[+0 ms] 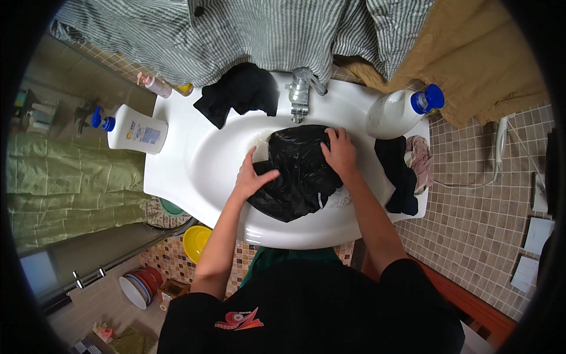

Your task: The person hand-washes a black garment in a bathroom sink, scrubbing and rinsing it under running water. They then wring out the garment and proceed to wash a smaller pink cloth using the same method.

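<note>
A wet, shiny black garment (pixel 300 168) lies bunched in the white washbasin (pixel 208 172), below the chrome faucet (pixel 300 95). My left hand (pixel 254 175) rests at its left side, thumb on the cloth and fingers spread. On its upper right edge lies my right hand (pixel 340 150), with its fingertips on the cloth; whether it grips any fabric, I cannot tell. Suds (pixel 261 141) show in the basin beside the garment. A whitish, translucent patch (pixel 339 198) shows at the garment's lower right; what it is, I cannot tell.
Black cloth (pixel 243 93) lies left of the faucet. A white pump bottle (pixel 137 129) stands on the left rim, a larger white one (pixel 395 113) on the right. Dark cloth (pixel 395 172) and pink cloth (pixel 420 161) lie on the right corner. Striped fabric (pixel 265 35) hangs behind the basin.
</note>
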Demonstrator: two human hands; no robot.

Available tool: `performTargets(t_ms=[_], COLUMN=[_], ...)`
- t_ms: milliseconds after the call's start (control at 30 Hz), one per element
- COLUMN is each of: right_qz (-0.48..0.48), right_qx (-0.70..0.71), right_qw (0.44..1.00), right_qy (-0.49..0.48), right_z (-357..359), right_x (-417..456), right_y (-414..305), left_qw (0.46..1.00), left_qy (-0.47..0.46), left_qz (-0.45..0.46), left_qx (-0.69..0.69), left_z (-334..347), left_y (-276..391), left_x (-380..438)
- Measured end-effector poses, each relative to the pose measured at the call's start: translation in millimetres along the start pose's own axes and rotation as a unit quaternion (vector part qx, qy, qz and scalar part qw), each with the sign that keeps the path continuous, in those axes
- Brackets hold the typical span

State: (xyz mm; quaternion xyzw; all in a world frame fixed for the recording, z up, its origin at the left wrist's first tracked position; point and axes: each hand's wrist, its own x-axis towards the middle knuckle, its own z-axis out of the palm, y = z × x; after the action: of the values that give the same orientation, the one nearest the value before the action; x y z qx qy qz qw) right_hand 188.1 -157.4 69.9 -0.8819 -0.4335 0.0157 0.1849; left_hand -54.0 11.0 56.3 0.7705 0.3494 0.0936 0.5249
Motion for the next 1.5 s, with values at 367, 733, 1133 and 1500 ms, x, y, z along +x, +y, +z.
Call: performTargets(t_ms=[367,733,1133,1500], right_qz=[-0.053,0.200,0.008,-0.043], right_qx=[0.037,0.553,-0.001,-0.055], right_qw=[0.980,0.808,0.994,0.980], right_qy=[-0.190,-0.011,-0.109,-0.185], right_z=[2.1,-135.9,-51.0,71.7], right_x=[-68.6,-50.8,-56.2,-39.6], right_y=[12.7,20.0,3.5,-37.4], left_qw=[0.942,0.945,0.873,0.771], left_qy=[-0.051,0.148,-0.038,-0.214], left_qz=[0.001,-0.099,0.175,0.203], left_qx=[0.331,0.275,0.454,0.564], left_z=[-10.0,-143.1,-77.1,15.8], left_y=[-28.6,63.8,50.9,-5.0], left_x=[-25.9,-17.8,-0.6,55.0])
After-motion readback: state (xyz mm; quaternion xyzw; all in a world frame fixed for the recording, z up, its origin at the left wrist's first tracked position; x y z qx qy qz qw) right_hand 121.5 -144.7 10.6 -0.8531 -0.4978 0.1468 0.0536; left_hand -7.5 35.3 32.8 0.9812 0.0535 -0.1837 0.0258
